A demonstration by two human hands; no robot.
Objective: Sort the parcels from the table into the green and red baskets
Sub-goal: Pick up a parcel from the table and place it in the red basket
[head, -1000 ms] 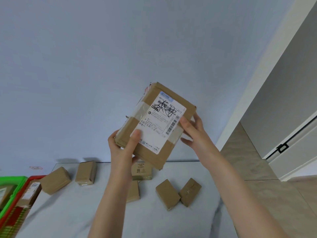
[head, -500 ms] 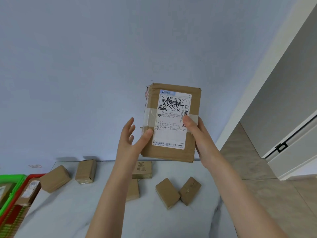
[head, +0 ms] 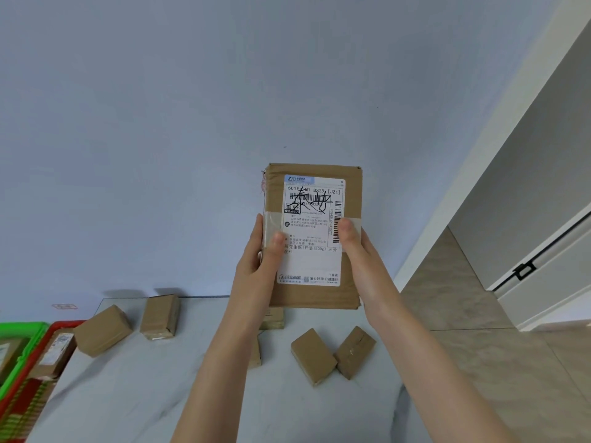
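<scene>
The cardboard parcel (head: 315, 295) has swung from tilted to upright, label square to the camera, held high above the far edge of the table (head: 160, 394). The left hand (head: 259, 260), loose a moment ago, now grips its left edge; the right hand (head: 358, 251) clasps the right. With the label readable, choosing the green basket (head: 22, 330) or red basket (head: 64, 324) likely follows.

I'm looking into a plain indoor room set up as a makeshift parcel-sorting corner. A marble-look table (head: 144, 394) stands against a bare pale-blue wall (head: 160, 139). Small cardboard parcels (head: 102, 330) lie scattered on it, with a green basket (head: 28, 327) and a red basket (head: 65, 323) at its left end. Beige floor tiles (head: 463, 314) and a white door (head: 550, 282) with a black latch lie to its right.
</scene>
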